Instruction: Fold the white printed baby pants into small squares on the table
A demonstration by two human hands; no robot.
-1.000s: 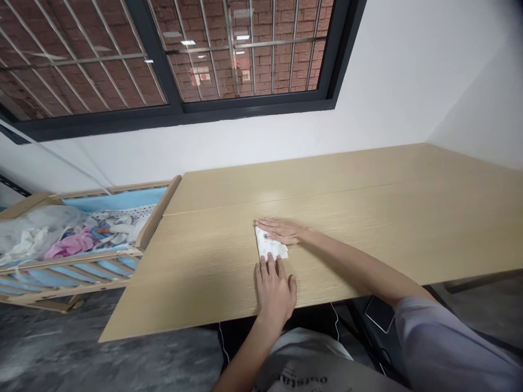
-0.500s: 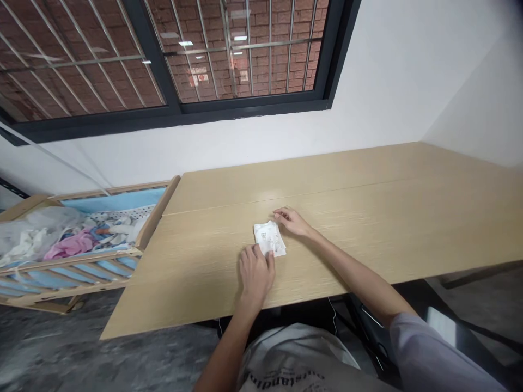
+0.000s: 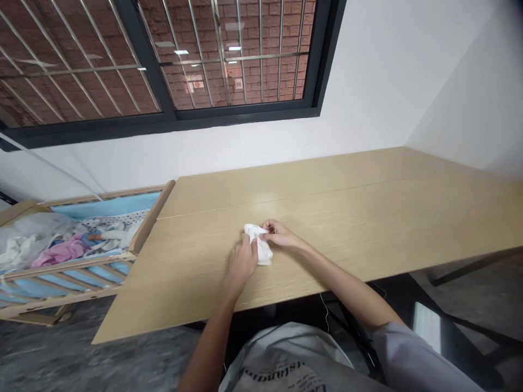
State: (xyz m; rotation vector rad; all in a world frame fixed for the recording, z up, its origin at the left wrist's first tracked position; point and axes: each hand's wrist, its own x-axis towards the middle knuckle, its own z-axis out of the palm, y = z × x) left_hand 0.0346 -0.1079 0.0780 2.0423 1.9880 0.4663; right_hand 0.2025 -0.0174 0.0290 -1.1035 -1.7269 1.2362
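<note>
Both hands (image 3: 242,259) hold a white bundle (image 3: 261,252) (rather crumpled) at the table (image 3: 359,212).

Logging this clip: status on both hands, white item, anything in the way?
Left hand holding left side of small crumpled white sheet, material unclear. Right hand at its upper right edge. Slatted wooden crib at left, apart from hands.

Left: 1 wooden crib (image 3: 152,220), pink cloth (image 3: 61,250) inside | back: barred window (image 3: 152,68) | lower right: pale slab (image 3: 427,328), seemingly flat
</note>
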